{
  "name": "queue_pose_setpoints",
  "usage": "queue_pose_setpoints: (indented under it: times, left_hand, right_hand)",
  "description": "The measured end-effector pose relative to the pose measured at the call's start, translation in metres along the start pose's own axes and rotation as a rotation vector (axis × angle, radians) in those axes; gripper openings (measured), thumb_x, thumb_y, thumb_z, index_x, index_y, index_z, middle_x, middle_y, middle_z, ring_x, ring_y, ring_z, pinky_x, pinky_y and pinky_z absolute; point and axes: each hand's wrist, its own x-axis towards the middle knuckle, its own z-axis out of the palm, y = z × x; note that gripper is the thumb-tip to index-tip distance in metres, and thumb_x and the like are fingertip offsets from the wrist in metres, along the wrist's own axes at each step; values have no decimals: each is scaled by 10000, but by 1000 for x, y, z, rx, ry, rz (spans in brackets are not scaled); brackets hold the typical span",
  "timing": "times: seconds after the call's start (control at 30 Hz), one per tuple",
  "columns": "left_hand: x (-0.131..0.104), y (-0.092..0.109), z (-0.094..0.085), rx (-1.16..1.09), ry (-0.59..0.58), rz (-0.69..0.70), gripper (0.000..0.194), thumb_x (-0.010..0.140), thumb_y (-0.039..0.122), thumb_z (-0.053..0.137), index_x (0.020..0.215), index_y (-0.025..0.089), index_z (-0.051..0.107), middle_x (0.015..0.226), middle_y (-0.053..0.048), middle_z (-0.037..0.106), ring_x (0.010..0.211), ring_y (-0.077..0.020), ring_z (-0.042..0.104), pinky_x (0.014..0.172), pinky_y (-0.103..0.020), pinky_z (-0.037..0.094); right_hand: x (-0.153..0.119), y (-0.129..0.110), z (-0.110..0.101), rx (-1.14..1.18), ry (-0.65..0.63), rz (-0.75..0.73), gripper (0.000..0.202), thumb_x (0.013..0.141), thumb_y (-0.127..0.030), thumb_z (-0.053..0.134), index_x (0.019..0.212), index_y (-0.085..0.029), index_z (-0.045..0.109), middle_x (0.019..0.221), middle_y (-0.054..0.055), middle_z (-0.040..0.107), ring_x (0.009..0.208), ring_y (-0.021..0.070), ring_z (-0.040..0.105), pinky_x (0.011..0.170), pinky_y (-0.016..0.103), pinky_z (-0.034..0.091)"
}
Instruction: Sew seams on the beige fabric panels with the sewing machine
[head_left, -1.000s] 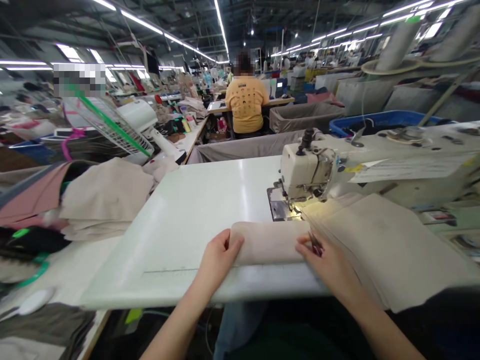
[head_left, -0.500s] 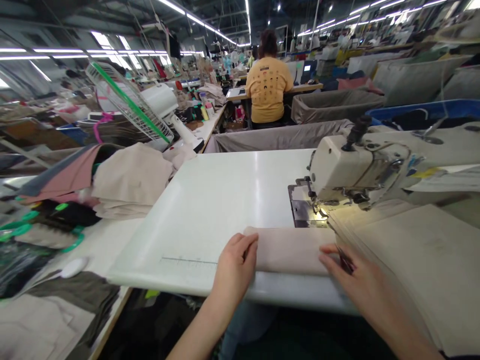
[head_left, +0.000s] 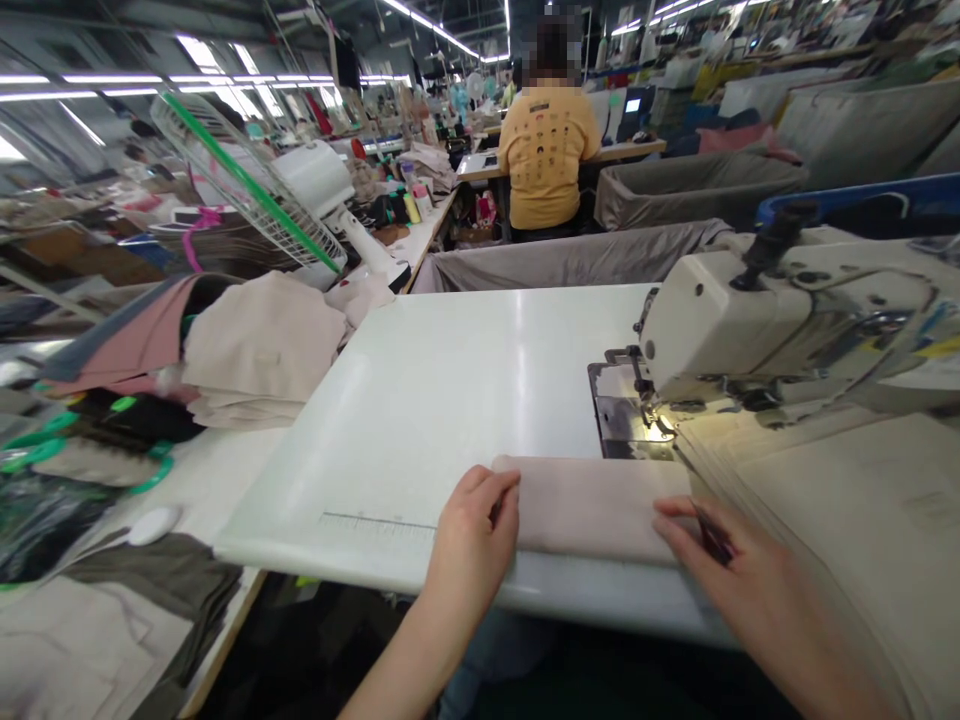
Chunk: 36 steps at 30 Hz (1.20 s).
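Observation:
A folded strip of beige fabric [head_left: 592, 505] lies flat near the front edge of the white table [head_left: 435, 390]. At its left end, my left hand [head_left: 476, 530] pinches the cloth between thumb and fingers. My right hand [head_left: 724, 560] has thumb and forefinger closed at the strip's right end. A thin, dark, pointed tool [head_left: 712, 535] is tucked in that same hand, partly hidden by the fingers. Just beyond the strip is the sewing machine [head_left: 712, 320], its lit needle area [head_left: 658, 428] above a metal plate [head_left: 619, 410].
Large beige fabric panels [head_left: 847, 500] are piled right of the machine. To the left are stacked beige pieces [head_left: 262, 340], thread cones [head_left: 97, 465] and a tilted fan [head_left: 255, 185]. Ahead, a person in a yellow shirt [head_left: 547, 155] sits beyond a cloth-lined bin [head_left: 570, 255].
The view has shifted slightly, so the machine and the strip's right end appear farther right. Both hands keep their hold on the fabric, and its position relative to the machine looks nearly the same.

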Motion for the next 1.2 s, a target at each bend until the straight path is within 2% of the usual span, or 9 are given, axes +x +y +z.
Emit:
queue_pose_setpoints:
  times: [0.3, 0.47, 0.6, 0.73, 0.9, 1.0, 1.2]
  left_hand:
    - [2, 0, 0, 3, 18, 4, 227, 923, 170, 535, 997, 189, 749, 779, -34, 646, 726, -167, 633, 715, -298, 568]
    - [2, 0, 0, 5, 28, 2, 225, 919, 172, 541, 986, 183, 756, 778, -37, 656, 720, -169, 641, 713, -297, 570]
    - [3, 0, 0, 16, 30, 0, 241, 914, 171, 532, 989, 174, 761, 775, -44, 662, 709, -168, 642, 697, -293, 570]
    - [6, 1, -1, 30, 17, 3, 253, 911, 190, 520, 960, 177, 768, 761, -44, 665, 692, -171, 644, 684, -293, 566]
    - [12, 0, -6, 63, -15, 42, 291, 913, 252, 502, 963, 164, 775, 731, -42, 659, 671, -180, 648, 652, -300, 563]
    - [15, -2, -8, 85, -26, 67, 311, 919, 305, 497, 939, 171, 776, 755, -46, 680, 701, -191, 670, 681, -314, 574]
    - [19, -3, -10, 108, -20, 99, 333, 921, 367, 496, 888, 190, 776, 756, -34, 695, 686, -183, 686, 641, -291, 571]
  right_hand:
    - [3, 2, 0, 33, -15, 32, 350, 765, -609, 630, 830, -297, 775, 675, 21, 715, 561, 216, 632, 544, 310, 495]
    - [4, 0, 0, 26, -24, 46, 354, 767, -615, 616, 821, -303, 775, 629, 11, 686, 533, 211, 613, 522, 308, 479]
    - [3, 4, 2, 22, -33, 37, 338, 784, -601, 628, 848, -300, 768, 682, 12, 709, 549, 206, 617, 540, 305, 490]
    - [4, 6, 2, 37, -46, 7, 302, 813, -552, 635, 872, -286, 764, 754, 22, 740, 590, 203, 641, 578, 296, 517]
    - [6, -5, -7, 103, -9, -21, 272, 868, -467, 583, 853, -254, 751, 851, 35, 764, 740, 210, 693, 686, 286, 546]
    - [7, -13, -10, 122, -14, 16, 254, 861, -424, 570, 837, -244, 749, 816, 24, 759, 716, 199, 689, 684, 284, 541]
    - [10, -16, -11, 133, -34, 60, 229, 834, -380, 561, 768, -240, 731, 705, 1, 714, 649, 192, 664, 643, 292, 510]
